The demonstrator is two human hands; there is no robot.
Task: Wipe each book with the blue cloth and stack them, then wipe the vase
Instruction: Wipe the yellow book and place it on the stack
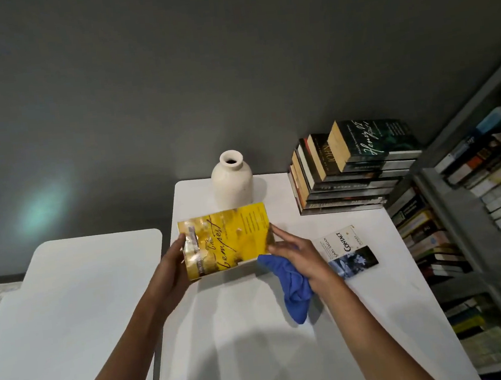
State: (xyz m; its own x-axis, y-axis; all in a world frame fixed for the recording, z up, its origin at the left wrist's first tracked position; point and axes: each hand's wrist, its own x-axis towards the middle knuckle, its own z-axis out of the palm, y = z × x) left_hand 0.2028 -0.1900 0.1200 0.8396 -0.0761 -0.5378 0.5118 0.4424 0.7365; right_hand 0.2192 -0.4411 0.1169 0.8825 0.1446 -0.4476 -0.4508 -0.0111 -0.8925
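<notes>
Vase (232, 181) behind held book (226, 241); book stack (351, 171) to its right.

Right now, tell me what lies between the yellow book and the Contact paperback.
In the head view, the right hand holding the blue cloth sits between the yellow book and the Contact paperback.

**A book-filled room, likely a home study**

You're at a white table (289, 354) against a dark grey wall (201, 72). On your right, grey shelving (461, 230) crammed with paperbacks, and a book pile (349, 177) at the far corner.
</notes>
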